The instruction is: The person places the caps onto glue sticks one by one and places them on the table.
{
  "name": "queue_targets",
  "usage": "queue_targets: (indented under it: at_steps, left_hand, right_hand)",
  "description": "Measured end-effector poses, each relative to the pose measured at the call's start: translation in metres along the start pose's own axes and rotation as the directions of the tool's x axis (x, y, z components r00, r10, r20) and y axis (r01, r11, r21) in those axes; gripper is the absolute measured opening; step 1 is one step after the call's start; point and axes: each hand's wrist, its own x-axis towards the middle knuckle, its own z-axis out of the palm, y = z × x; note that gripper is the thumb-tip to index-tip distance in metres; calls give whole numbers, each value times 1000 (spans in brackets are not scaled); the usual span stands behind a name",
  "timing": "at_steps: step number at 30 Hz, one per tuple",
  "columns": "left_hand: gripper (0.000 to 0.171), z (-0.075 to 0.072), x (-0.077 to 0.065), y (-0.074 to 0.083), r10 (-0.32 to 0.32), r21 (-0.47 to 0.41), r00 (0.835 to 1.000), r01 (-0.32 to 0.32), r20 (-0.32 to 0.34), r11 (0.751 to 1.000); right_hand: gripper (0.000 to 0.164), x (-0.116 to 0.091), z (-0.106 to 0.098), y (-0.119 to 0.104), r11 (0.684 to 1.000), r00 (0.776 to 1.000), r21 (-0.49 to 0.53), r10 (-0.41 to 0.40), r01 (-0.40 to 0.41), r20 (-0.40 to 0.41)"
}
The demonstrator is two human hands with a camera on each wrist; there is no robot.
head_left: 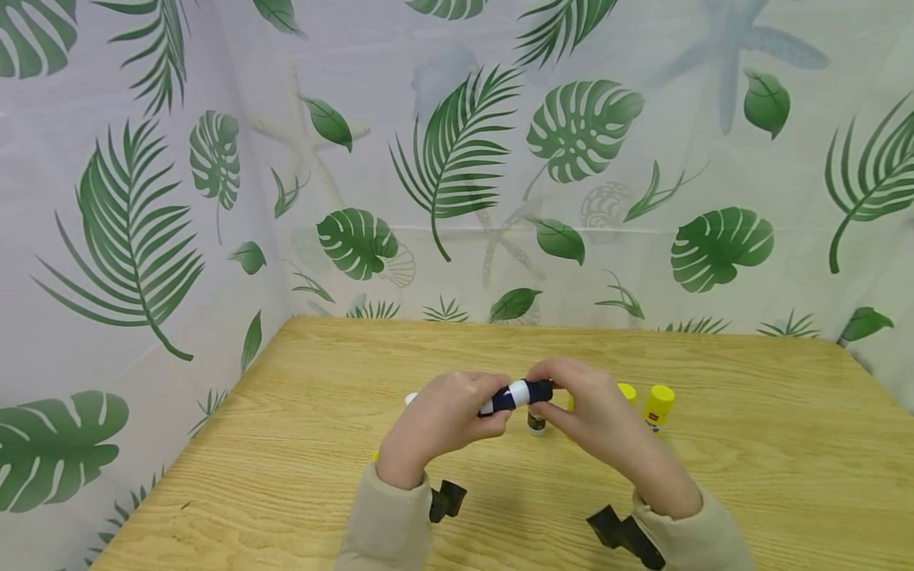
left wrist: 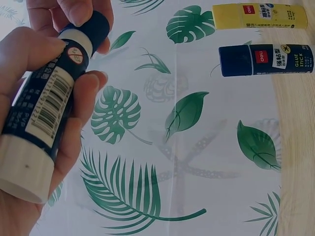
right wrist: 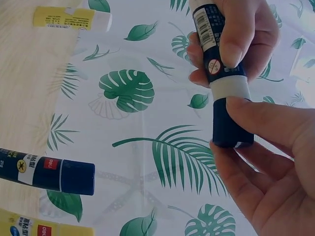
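Observation:
A dark blue glue stick is held in the air between both hands, lying nearly level. My left hand grips its body; the barcode label and white base show in the left wrist view. With thumb and fingers, my right hand pinches the dark blue cap at the other end. A white collar shows between cap and body. Behind the hands stands another dark blue glue stick, beside a yellow glue stick. The head view hides much of these behind the right hand.
On the wooden table, a yellow glue stick stands right of the right hand. Left, a yellow one with its white end up is mostly hidden behind the left hand. A leaf-patterned cloth hangs behind the table.

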Motion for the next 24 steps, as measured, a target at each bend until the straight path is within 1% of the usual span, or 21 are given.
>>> queue_targets:
  at_steps: [3,8,10,18,21,24]
  left_hand:
    - [4,0,0,1,0,6,1000,0,0,1000]
    - [6,1,1,2,7,10,1000,-7,-8,1000]
    - [7,1,1,3,6,11,1000,-6,-11,1000]
    - [13,0,1,3,-3,63,1000,4,-19,998]
    - [17,1,1,3,0,71,1000,2,-22,998]
    - [22,0,1,4,-10,81,1000,12,-27,997]
  right_hand:
    - [31,0,-1,0,1000,1000,6,-20,19,2]
    - [32,-1,-1,1,996,996,4,-90,90,-9]
    - [32,-1,-1,2,995,995,10,-102,102,-8]
    - [32,-1,-2,2,999,998,21,-51,50,27]
    - [32,-1,-4,1,999,999,18,-41,40,24]
    - [32,-1,-5,0,999,999,8,-50,50,9]
